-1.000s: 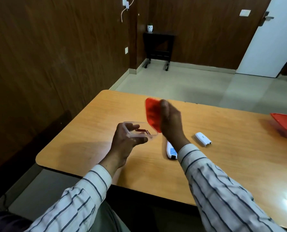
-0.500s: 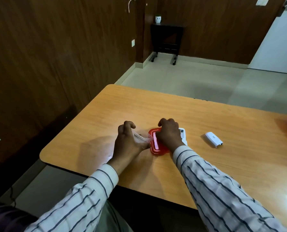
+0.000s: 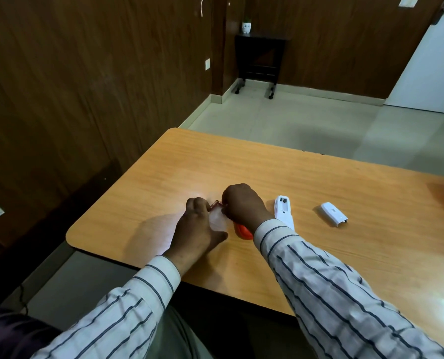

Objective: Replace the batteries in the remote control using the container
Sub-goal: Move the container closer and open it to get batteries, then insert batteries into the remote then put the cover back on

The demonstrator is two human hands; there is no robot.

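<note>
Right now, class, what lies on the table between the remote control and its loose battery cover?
Nothing: in the head view, only bare table separates the remote control from the battery cover.

Container (image 3: 217, 218) between hands, remote (image 3: 283, 210) right of it, cover (image 3: 332, 213) farther right

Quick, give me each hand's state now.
Left hand: closed on the clear container.
Right hand: fingers pinching a battery at the container.

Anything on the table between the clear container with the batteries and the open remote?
Yes: the right hand itself and the red lid lying under its wrist sit between the clear container and the remote. The battery cover lies beyond the remote, out of the path.
</note>
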